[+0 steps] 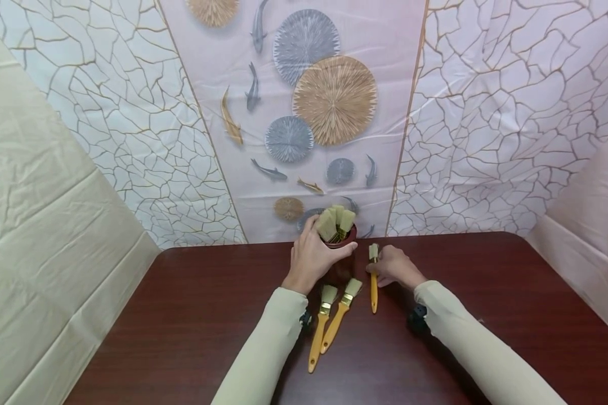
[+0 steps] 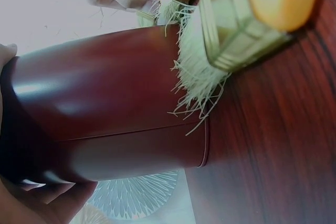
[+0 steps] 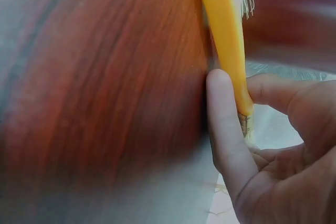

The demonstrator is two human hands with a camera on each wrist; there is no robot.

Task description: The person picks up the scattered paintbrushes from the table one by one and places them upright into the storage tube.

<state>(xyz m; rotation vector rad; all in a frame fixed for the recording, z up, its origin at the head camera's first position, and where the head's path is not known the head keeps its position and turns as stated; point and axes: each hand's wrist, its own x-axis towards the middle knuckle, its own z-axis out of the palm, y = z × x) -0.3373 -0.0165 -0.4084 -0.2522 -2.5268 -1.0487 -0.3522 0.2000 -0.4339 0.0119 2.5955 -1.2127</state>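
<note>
My left hand (image 1: 308,259) grips a dark red cylindrical holder (image 2: 100,93) near its rim, fingers behind and thumb along the near side. Several paintbrushes (image 1: 338,220) stand in it with their pale bristles up. To its right, my right hand (image 1: 396,266) pinches a paintbrush (image 3: 224,30) between thumb and finger, near where the yellow handle meets the metal band. This brush's bristles point away from me, toward the wall. In front of the holder, a left paintbrush (image 1: 318,336) and a right paintbrush (image 1: 336,326) lie on the tabletop, bristles toward the holder.
Everything stands on a dark red-brown wood-grain table (image 1: 197,326), whose far edge lies just behind the holder. A patterned cloth backdrop (image 1: 334,169) hangs beyond that edge. Plain pale cloth (image 1: 40,236) rises on the left side, with more on the right.
</note>
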